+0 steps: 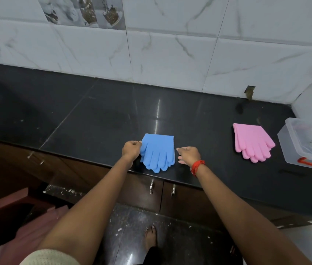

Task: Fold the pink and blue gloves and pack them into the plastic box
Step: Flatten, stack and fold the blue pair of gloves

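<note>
The blue gloves (158,152) lie stacked and folded on the black counter (94,115), fingers pointing toward me near the front edge. My left hand (131,150) pinches their left edge. My right hand (188,154), with a red thread at the wrist, hovers just right of them with relaxed fingers and holds nothing. The pink gloves (251,142) lie folded further right on the counter. Beside them at the far right stands the clear plastic box (302,142), without a lid, with a red handle at its front.
A white tiled wall (170,54) runs behind the counter and turns in at the right corner. Brown cabinet doors with metal handles (152,186) sit under the counter. A bare foot (150,238) stands on the dark floor below.
</note>
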